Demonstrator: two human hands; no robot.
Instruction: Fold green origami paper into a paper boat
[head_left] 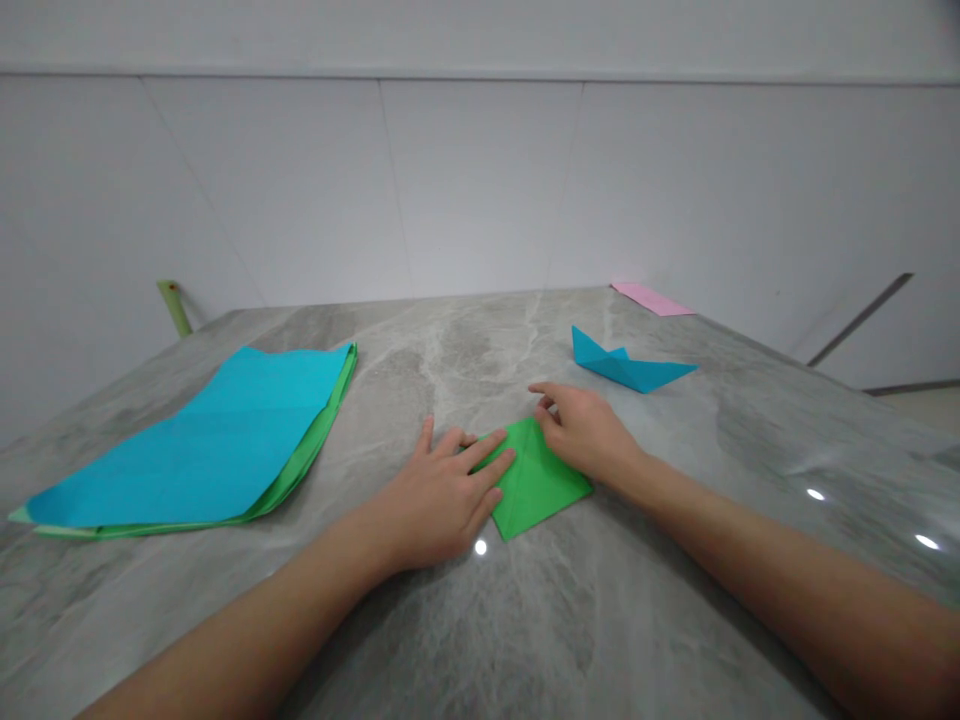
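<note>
Item, green folded paper [536,483]: lying on the grey marbled table [585,630] between the two hands, one corner pointing toward the person, a crease running from that corner to the far side; neither hand is standing clearly nearer, both reaching its area.
Item, left hand [442,497]: covering the paper's left part, fingers spreading wide and flat, pressing or resting, gripping nothing visible.
Item, right hand [589,428]: bordering the far right edge, fingers curling narrowly, index finger extending past the far corner; whether it is pinching paper, cannot tell.
Item, blue-topped paper stack [225,445]: lying leftward, well apart.
Item, blue paper boat [634,372]: sitting beyond the right hand.
Item, pink paper [652,298]: lying at the far edge.
</note>
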